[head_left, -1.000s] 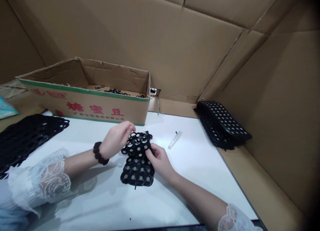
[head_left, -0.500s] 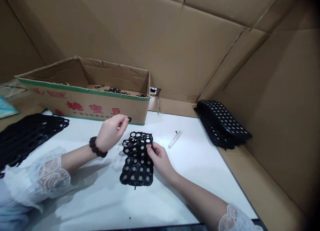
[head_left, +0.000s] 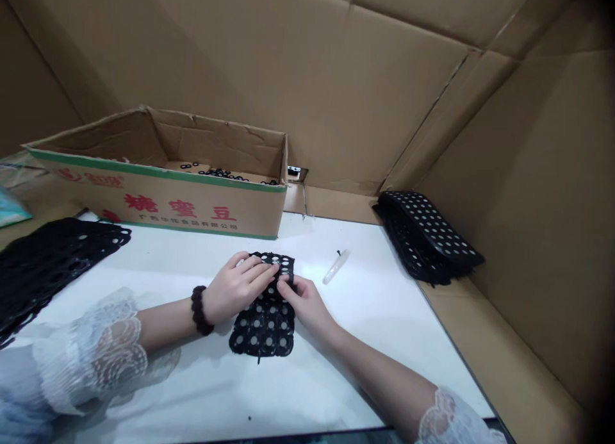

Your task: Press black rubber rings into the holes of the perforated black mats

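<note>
A black rubbery sheet with rows of round holes lies on the white tabletop in front of me. Across its upper left part my left hand rests palm down, fingers stretched out and hiding that area. No ring shows in this hand. On the sheet's right edge, my right hand pinches between thumb and fingers, close to the left fingertips. A small translucent white tool with a dark tip lies to the right of the sheet.
Behind stands an open cardboard box with loose black rings inside. Black perforated sheets are piled at the left, and a folded stack of them leans at the right. Cardboard walls enclose the back and right side.
My left hand has come down from in front of the box onto the sheet, its fingers now stretched out. The black ring it pinched is out of sight. My right hand keeps its pinch.
</note>
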`<state>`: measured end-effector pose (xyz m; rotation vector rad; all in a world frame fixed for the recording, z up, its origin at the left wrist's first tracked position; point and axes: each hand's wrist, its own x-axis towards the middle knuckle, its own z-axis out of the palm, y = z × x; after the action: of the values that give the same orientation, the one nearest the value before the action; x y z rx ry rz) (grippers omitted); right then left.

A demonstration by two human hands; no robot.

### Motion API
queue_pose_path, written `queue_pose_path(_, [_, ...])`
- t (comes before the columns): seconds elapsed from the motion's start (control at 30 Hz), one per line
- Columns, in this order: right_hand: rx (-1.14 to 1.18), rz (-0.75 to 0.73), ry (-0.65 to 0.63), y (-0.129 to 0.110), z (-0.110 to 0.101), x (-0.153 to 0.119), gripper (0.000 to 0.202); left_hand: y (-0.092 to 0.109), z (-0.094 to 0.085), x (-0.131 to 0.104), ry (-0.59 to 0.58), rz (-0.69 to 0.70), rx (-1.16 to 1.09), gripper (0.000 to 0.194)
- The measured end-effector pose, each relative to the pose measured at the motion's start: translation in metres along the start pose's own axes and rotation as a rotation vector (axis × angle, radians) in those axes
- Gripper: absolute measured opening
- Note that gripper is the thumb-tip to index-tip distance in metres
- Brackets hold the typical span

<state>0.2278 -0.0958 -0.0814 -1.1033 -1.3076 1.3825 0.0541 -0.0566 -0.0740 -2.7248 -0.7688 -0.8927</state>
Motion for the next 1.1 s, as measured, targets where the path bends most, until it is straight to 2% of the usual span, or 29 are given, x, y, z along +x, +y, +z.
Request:
queue_pose_path(0.13, [-0.067,-0.016,0.017,-0.001,0.0,0.001,0.018,0.005,0.0,0.007,-0.141,-0.182,-0.294,0.026])
queue_pose_path(0.27, [-0.078,0.0,-0.021,-0.002,0.001,0.0,0.015,0.003,-0.002,0.011,-0.157,-0.332,-0.444,0.022])
queue_pose_path(0.33, [-0.082,0.019,-0.029,-0.003,0.002,-0.002,0.015,-0.003,-0.004,0.013,-0.104,-0.466,-0.469,0.025])
queue_pose_path(0.4, [-0.104,0.071,-0.01,-0.003,0.003,-0.003,0.015,-0.011,-0.007,0.014,0.017,-0.631,-0.456,0.027])
queue_pose_path(0.47, [-0.122,0.124,0.016,-0.002,0.003,-0.003,0.017,-0.017,-0.011,0.014,0.14,-0.722,-0.393,0.026])
queue_pose_path(0.5, [-0.117,0.132,0.024,-0.002,0.003,-0.003,0.018,-0.018,-0.012,0.012,0.179,-0.701,-0.338,0.025])
queue_pose_path(0.57, [-0.077,0.125,0.017,-0.003,0.001,-0.003,0.019,-0.015,-0.013,0.009,0.177,-0.514,-0.214,0.02])
queue_pose_path(0.67, [-0.018,0.12,-0.045,-0.006,-0.001,-0.001,0.023,-0.005,-0.009,0.001,0.073,-0.139,-0.073,0.02])
queue_pose_path(0.73, [-0.018,0.124,-0.066,-0.006,-0.002,0.0,0.021,0.001,-0.005,-0.003,-0.016,-0.02,-0.065,0.024])
queue_pose_path(0.8, [-0.017,0.121,-0.044,-0.006,-0.002,0.0,0.02,0.005,-0.001,-0.006,-0.079,-0.023,-0.117,0.027])
queue_pose_path(0.9, [0.018,0.118,0.024,-0.003,-0.002,0.001,0.02,0.005,0.001,-0.006,-0.125,-0.114,-0.241,0.032])
queue_pose_path(1.0, [0.039,0.111,0.038,-0.003,-0.002,0.001,0.02,0.002,0.0,-0.003,-0.162,-0.276,-0.398,0.034])
queue_pose_path(1.1, [0.013,0.114,0.015,-0.003,-0.003,0.0,0.02,-0.002,-0.002,0.002,-0.208,-0.473,-0.587,0.026])
